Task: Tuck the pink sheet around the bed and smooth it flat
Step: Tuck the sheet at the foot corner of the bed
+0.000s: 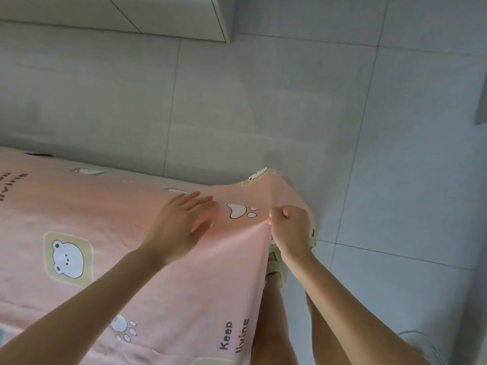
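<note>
The right hand (291,227) is clenched in a fist, pinching a fold of the pink sheet (137,241) near the bed's corner and pulling it taut into a raised crease. The left hand (179,225) is released, fingers spread flat, palm down on the sheet just beside a white paw print (241,210). The sheet covers the bed top and drapes over the near edge and corner. Sandalled feet (276,264) stand on the grey tiled floor (263,88) beside the bed.
</note>
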`<state>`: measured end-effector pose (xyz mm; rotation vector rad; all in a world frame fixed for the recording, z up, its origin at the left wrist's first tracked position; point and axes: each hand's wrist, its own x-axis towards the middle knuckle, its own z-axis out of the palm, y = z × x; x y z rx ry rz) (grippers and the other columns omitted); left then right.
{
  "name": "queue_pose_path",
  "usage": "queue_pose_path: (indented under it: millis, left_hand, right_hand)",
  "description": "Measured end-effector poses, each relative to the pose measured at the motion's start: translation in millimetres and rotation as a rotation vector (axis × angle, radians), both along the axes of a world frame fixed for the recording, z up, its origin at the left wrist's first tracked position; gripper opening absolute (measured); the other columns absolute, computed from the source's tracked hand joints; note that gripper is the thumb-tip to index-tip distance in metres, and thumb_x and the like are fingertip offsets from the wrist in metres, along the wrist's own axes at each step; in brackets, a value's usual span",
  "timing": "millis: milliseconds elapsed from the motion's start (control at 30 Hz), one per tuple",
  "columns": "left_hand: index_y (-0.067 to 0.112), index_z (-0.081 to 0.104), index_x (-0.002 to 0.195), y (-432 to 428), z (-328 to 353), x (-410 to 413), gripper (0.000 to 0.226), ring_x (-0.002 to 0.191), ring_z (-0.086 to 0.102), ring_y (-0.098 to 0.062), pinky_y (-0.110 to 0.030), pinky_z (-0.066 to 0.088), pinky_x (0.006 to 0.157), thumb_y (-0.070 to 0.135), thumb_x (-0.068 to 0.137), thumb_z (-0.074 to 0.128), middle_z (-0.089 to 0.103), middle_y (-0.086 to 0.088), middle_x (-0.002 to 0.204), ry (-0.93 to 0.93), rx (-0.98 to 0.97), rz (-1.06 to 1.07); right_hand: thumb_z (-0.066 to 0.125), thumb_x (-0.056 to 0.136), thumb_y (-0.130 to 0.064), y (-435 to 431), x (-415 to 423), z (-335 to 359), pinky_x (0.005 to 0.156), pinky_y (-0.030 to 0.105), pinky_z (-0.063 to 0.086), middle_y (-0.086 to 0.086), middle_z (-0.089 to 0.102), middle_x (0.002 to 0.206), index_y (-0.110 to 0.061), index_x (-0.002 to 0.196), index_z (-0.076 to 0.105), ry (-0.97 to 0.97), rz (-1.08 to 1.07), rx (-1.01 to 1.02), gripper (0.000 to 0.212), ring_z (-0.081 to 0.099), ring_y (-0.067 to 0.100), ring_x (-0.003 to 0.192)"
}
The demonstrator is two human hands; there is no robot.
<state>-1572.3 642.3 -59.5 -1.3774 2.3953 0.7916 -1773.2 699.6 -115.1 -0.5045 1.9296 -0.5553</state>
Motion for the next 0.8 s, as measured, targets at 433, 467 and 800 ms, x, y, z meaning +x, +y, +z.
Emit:
queue_pose_path:
  millis: [433, 467, 800]
  left_hand:
    - [0.022, 0.061, 0.077, -11.1, -47.8, -14.5, 0.047, 0.090, 0.058, -0.024, -0.029, 0.032, 0.065, 0.041, 0.094, 0.022, 0.065, 0.000, 0.088, -0.198, 0.215, -0.054]
    - [0.024, 0.053, 0.068, -13.6, -50.8, -16.7, 0.045, 0.085, 0.057, -0.025, -0.030, 0.033, 0.064, 0.041, 0.097, 0.024, 0.061, 0.001, 0.081, -0.207, 0.295, -0.029]
    - [0.024, 0.057, 0.077, -21.0, -58.0, -23.4, 0.055, 0.100, 0.054, -0.027, -0.034, 0.030, 0.081, 0.046, 0.098, 0.011, 0.058, -0.005, 0.093, -0.331, 0.380, -0.109]
  right_hand:
    - [0.046, 0.093, -0.023, -4.7, 44.5, -34.7, 0.073, 0.036, 0.049, 0.016, 0.068, 0.081, -0.006, 0.078, 0.067, -0.268, 0.058, 0.139, 0.031, 0.062, 0.032, 0.079]
    - [0.044, 0.094, -0.026, 6.8, 45.9, -28.9, 0.069, 0.028, 0.046, 0.006, 0.067, 0.077, -0.010, 0.087, 0.066, -0.260, 0.058, 0.136, 0.029, 0.060, 0.022, 0.076]
    - [0.036, 0.096, -0.040, 53.7, 80.5, 2.3, 0.102, 0.028, 0.037, -0.025, 0.053, 0.124, -0.038, 0.123, 0.051, -0.390, -0.097, 0.053, 0.031, 0.048, 0.001, 0.117]
